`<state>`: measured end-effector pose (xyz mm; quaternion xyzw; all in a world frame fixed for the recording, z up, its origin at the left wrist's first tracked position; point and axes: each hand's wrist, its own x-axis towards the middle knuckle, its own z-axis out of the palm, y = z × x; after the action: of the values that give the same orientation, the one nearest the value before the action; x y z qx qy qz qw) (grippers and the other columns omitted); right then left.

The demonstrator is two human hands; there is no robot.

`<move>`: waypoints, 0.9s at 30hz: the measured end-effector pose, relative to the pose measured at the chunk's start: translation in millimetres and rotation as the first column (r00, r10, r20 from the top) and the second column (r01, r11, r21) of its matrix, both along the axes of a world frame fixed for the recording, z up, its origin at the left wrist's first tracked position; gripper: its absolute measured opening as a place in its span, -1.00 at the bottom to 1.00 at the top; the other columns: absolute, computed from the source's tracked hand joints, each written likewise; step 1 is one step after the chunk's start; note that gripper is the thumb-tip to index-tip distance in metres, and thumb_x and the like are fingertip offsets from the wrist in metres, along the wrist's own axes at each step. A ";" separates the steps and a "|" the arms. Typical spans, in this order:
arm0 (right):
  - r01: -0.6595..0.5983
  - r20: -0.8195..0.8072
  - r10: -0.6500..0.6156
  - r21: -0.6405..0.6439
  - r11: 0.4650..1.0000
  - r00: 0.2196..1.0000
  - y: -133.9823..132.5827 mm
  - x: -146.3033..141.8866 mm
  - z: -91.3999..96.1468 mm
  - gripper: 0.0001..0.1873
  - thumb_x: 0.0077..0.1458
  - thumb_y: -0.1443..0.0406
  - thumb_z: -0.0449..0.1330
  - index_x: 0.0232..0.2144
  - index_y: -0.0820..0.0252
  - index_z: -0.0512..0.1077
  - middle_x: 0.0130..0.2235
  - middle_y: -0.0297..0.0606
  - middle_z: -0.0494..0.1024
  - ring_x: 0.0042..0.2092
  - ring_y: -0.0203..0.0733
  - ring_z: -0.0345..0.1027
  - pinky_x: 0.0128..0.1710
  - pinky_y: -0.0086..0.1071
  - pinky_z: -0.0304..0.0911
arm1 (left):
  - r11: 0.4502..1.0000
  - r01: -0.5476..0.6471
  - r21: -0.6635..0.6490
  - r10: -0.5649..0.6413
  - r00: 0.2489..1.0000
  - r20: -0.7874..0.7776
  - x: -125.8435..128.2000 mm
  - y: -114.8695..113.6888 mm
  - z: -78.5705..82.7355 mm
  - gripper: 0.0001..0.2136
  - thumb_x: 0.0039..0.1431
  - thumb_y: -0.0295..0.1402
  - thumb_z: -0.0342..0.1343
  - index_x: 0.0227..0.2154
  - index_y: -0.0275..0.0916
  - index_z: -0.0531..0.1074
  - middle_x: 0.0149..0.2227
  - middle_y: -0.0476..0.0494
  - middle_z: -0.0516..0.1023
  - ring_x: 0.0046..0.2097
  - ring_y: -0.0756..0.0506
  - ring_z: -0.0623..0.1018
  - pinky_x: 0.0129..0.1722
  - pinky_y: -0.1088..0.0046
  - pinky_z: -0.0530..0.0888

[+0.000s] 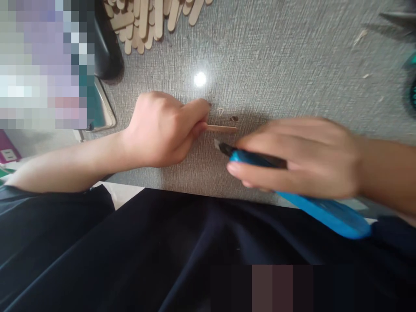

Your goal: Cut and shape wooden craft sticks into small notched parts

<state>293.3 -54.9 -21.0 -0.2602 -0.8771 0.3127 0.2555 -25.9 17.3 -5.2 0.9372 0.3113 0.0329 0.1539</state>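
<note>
Big gray desk (pixel 292 78) under the held stick (pixel 224 128). Right hand (pixel 312 156) just to the right of the held stick, wrapped around a blue knife (pixel 331 216). Long handle slanting down and right, away from the held stick. Left hand (pixel 162 130) on the left end of the held stick, fingers curled in and pinching it tight. Heap of flat wood sticks (pixel 143 21), all messy, far up and to the left from the held stick.

Then the held stick itself: thin, lying nearly straight from left to right, with its loose end poking out toward the right hand. Left hand nearest, because of touching it. Right hand close by too. Short blade (pixel 217 144) just below the held stick, on the body side, with the tip pointing up and left. Looks like a little gap between, but too blurry to be sure. Tiny wood bits (pixel 220 111) just above the held stick.
</note>
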 end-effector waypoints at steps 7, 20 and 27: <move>0.171 0.159 -0.150 -0.126 0.977 0.976 13.4 -11.6 1.9 -0.72 0.67 0.05 0.25 0.08 -0.08 0.75 -0.18 -0.36 0.80 -0.13 -0.12 0.73 0.09 -0.12 0.66 | 0.999 -0.030 -0.028 0.027 0.994 -0.102 5.0 0.0 3.9 -0.60 0.60 -0.16 -0.18 -0.15 -0.12 0.56 -0.51 -0.08 0.40 -0.49 -0.12 0.25 -0.40 0.20 0.07; 0.096 0.039 -0.097 0.029 0.995 0.994 22.5 -13.8 -10.4 -0.78 0.62 0.08 0.36 0.11 -0.12 0.79 -0.10 -0.55 0.85 -0.23 -0.34 0.65 -0.14 -0.32 0.56 | 1.000 0.008 -0.010 -0.009 0.997 -0.075 4.6 0.5 6.1 -0.59 0.64 -0.13 -0.17 -0.17 -0.15 0.55 -0.52 -0.03 0.36 -0.51 -0.08 0.24 -0.41 0.26 0.09; 0.145 0.029 -0.143 -0.073 0.987 0.989 21.5 -16.3 -11.0 -0.73 0.60 0.02 0.35 0.07 -0.05 0.78 -0.27 -0.44 0.80 -0.30 -0.20 0.63 -0.15 -0.27 0.60 | 0.999 0.002 -0.034 -0.003 1.000 -0.011 3.9 1.2 5.6 -0.66 0.60 -0.15 -0.08 -0.24 -0.15 0.50 -0.54 0.01 0.24 -0.48 -0.05 0.18 -0.40 0.27 0.07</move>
<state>277.0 -33.5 -32.0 -0.3360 -0.8465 0.3232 0.2570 -22.0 18.5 0.4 0.9350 0.3115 0.0223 0.1680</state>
